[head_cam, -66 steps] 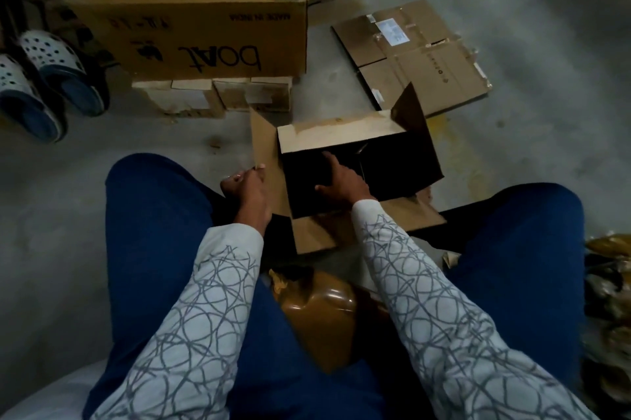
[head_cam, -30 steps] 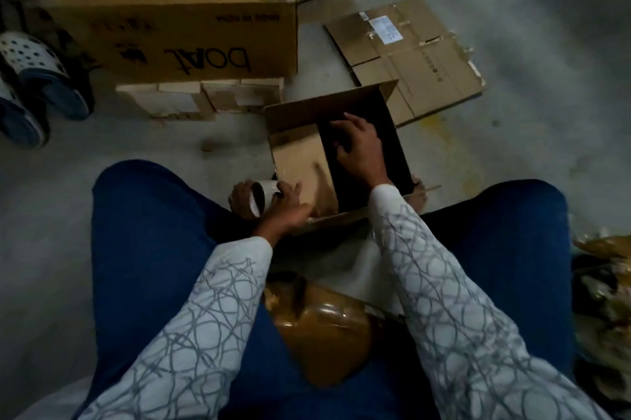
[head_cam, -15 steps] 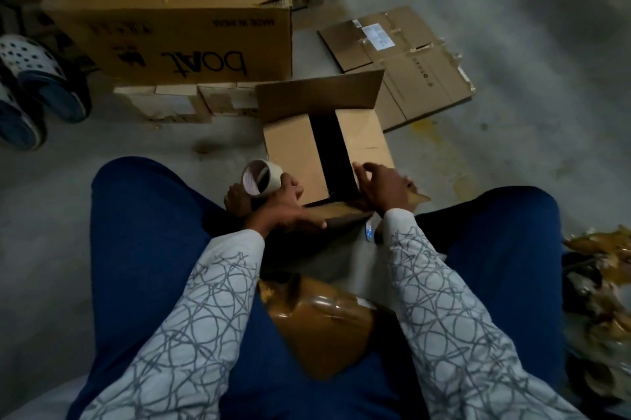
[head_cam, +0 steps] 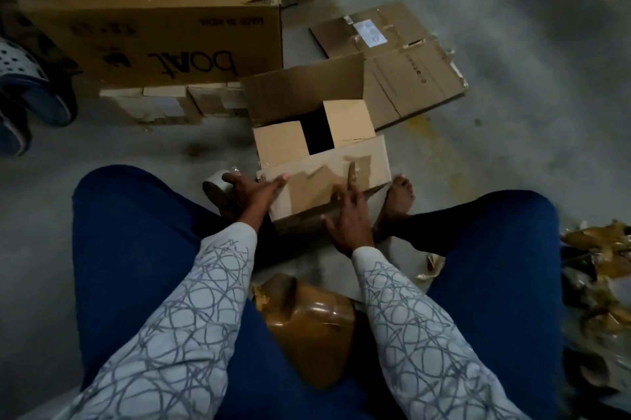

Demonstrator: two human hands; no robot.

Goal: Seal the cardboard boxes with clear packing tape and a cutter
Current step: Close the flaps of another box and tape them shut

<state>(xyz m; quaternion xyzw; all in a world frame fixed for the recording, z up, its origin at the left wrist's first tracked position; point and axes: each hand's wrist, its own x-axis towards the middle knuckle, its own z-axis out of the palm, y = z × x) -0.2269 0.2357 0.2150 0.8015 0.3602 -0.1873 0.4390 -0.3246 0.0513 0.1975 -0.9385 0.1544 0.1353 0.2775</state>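
In my lap, nearer than either hand, lay a brown tape-wrapped bundle (head_cam: 307,327). Just ahead of it my right hand (head_cam: 348,216) lay flat and released, fingers spread, on the near flap and front edge of the small cardboard box (head_cam: 368,160) on the floor (head_cam: 512,146). My left hand (head_cam: 252,192) reached in from the box's left corner, its fingers stretched straight onto the same flap. The roll of tape (head_cam: 215,185) sat against that hand's thumb side, and I could not tell whether the hand was gripping it. Right of my right hand, my bare foot (head_cam: 399,192) touched the box's corner. Beyond my fingers the two side flaps were folded in with a dark gap between them, and the far flap (head_cam: 304,95) stood upright. Past it, ahead of my right hand, lay flattened cardboard (head_cam: 409,74). Ahead of my left hand stood a large printed carton (head_cam: 153,43) resting on small boxes (head_cam: 164,105).
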